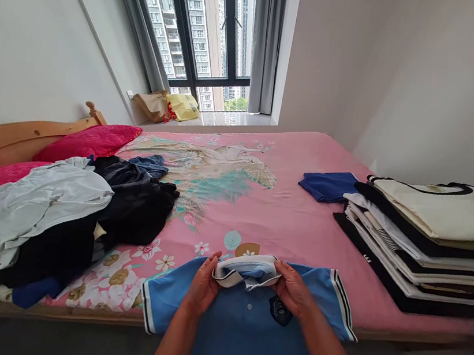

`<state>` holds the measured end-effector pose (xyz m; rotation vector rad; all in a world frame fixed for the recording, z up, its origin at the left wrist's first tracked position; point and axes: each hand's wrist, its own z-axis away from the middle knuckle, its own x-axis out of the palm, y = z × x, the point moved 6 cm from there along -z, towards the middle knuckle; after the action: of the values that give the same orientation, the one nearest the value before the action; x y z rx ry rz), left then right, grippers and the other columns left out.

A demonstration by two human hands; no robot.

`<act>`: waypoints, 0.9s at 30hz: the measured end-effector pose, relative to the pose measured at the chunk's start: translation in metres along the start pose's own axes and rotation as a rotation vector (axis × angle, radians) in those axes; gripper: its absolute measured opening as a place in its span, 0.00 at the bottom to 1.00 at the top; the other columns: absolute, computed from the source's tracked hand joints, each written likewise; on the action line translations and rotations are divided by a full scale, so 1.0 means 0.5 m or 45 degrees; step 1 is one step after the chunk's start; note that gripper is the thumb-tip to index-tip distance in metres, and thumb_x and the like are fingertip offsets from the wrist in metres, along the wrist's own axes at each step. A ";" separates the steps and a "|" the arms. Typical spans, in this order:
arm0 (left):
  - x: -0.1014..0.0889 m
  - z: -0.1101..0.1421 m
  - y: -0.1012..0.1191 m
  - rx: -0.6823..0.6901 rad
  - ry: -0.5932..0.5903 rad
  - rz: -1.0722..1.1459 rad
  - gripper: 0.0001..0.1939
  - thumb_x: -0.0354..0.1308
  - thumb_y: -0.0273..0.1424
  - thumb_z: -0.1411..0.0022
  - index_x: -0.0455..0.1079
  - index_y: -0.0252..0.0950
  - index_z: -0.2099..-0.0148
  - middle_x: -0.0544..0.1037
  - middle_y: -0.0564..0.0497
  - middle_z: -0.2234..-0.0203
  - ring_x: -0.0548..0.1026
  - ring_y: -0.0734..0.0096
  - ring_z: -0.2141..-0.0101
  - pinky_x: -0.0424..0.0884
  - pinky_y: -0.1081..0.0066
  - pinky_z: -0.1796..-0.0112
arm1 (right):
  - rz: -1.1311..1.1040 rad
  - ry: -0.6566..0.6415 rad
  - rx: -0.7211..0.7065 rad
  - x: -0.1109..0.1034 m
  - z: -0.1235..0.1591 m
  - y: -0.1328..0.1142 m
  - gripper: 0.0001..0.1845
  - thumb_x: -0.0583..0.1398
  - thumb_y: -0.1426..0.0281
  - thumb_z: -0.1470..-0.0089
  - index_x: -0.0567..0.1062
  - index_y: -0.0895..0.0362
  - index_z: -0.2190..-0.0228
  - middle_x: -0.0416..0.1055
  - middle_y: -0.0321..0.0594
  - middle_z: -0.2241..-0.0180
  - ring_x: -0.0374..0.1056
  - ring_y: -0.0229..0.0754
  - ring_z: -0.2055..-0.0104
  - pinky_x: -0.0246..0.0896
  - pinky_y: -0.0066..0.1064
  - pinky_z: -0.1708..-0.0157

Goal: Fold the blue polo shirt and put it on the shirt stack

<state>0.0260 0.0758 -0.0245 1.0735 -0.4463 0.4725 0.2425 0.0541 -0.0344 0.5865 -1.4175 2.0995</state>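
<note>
A blue polo shirt [237, 340] with a white collar lies face up over the near edge of the bed, its lower part hanging toward me. Both short sleeves spread outward and end in black-and-white striped cuffs. My left hand [204, 287] pinches the left side of the collar. On the collar's other side, my right hand [292, 288] grips the fabric between thumb and fingers. A dark badge [280, 310] shows on the chest just below my right hand. The collar stands up in a ring between the two hands.
Rumpled clothes [61, 212] are heaped at the left, by red pillows [88, 143] and a wooden headboard [19, 137]. A tall stack of folded shirts [424, 248] stands at the right, beside a folded blue garment [327, 185]. Bags [183, 106] sit on the windowsill.
</note>
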 end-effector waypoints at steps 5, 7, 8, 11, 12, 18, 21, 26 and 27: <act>0.031 0.020 0.030 0.255 -0.166 -0.850 0.22 0.65 0.35 0.54 0.70 0.35 0.55 0.75 0.50 0.67 0.72 0.70 0.68 0.68 0.71 0.65 | 0.294 0.004 -0.189 0.014 0.014 -0.025 0.28 0.61 0.72 0.60 0.65 0.50 0.54 0.71 0.31 0.69 0.66 0.36 0.72 0.61 0.28 0.72; 0.049 0.031 0.051 0.492 -0.150 -1.264 0.18 0.64 0.32 0.56 0.73 0.37 0.59 0.74 0.50 0.66 0.71 0.66 0.64 0.67 0.68 0.61 | 0.445 0.029 -0.327 0.015 0.016 -0.036 0.23 0.59 0.72 0.60 0.67 0.52 0.58 0.71 0.32 0.69 0.65 0.36 0.71 0.59 0.26 0.72; 0.059 0.038 0.060 0.623 -0.128 -1.453 0.15 0.63 0.30 0.56 0.73 0.39 0.61 0.73 0.50 0.66 0.71 0.64 0.62 0.66 0.66 0.58 | 0.500 0.036 -0.368 0.014 0.015 -0.037 0.19 0.59 0.72 0.59 0.67 0.54 0.60 0.70 0.32 0.69 0.65 0.36 0.71 0.58 0.25 0.72; 0.079 0.050 0.075 0.869 -0.046 -1.855 0.06 0.60 0.30 0.51 0.74 0.40 0.67 0.73 0.49 0.64 0.69 0.62 0.59 0.63 0.64 0.56 | 0.572 0.049 -0.370 0.007 0.012 -0.028 0.16 0.59 0.67 0.57 0.66 0.55 0.63 0.69 0.32 0.73 0.63 0.35 0.74 0.57 0.26 0.74; 0.079 0.051 0.077 0.895 -0.009 -1.914 0.04 0.58 0.32 0.49 0.73 0.40 0.69 0.73 0.49 0.65 0.69 0.62 0.60 0.63 0.64 0.58 | 0.589 0.052 -0.344 0.005 0.011 -0.023 0.17 0.59 0.66 0.57 0.65 0.54 0.62 0.68 0.31 0.75 0.62 0.35 0.76 0.56 0.26 0.76; 0.066 0.052 0.093 0.969 0.059 -1.879 0.09 0.51 0.35 0.42 0.70 0.39 0.69 0.74 0.51 0.72 0.70 0.66 0.67 0.64 0.68 0.63 | 0.533 0.005 -0.192 0.017 0.028 -0.019 0.17 0.59 0.70 0.61 0.64 0.53 0.64 0.68 0.31 0.75 0.63 0.36 0.76 0.58 0.26 0.77; 0.066 0.053 0.104 0.983 0.082 -1.831 0.11 0.50 0.37 0.41 0.70 0.39 0.68 0.74 0.52 0.72 0.71 0.67 0.67 0.64 0.69 0.64 | 0.253 0.002 -0.236 0.024 0.032 -0.037 0.17 0.58 0.73 0.64 0.63 0.53 0.67 0.68 0.30 0.74 0.64 0.36 0.74 0.58 0.26 0.75; 0.074 0.054 0.108 0.981 0.077 -1.831 0.12 0.49 0.38 0.41 0.71 0.39 0.68 0.74 0.52 0.71 0.71 0.67 0.67 0.65 0.69 0.65 | 0.622 0.110 -0.394 0.002 0.020 -0.043 0.07 0.53 0.73 0.64 0.67 0.56 0.75 0.63 0.31 0.79 0.58 0.33 0.77 0.51 0.24 0.77; 0.074 0.054 0.106 0.986 0.079 -1.832 0.12 0.50 0.38 0.41 0.71 0.39 0.68 0.74 0.51 0.72 0.71 0.67 0.67 0.65 0.69 0.65 | 0.792 0.119 -0.449 0.000 0.020 -0.042 0.07 0.53 0.72 0.62 0.68 0.57 0.76 0.63 0.31 0.79 0.58 0.34 0.77 0.51 0.25 0.76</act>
<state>0.0227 0.0777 0.0456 1.7946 0.6651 -0.6747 0.2565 0.0514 -0.0160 -0.1142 -2.0392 2.1857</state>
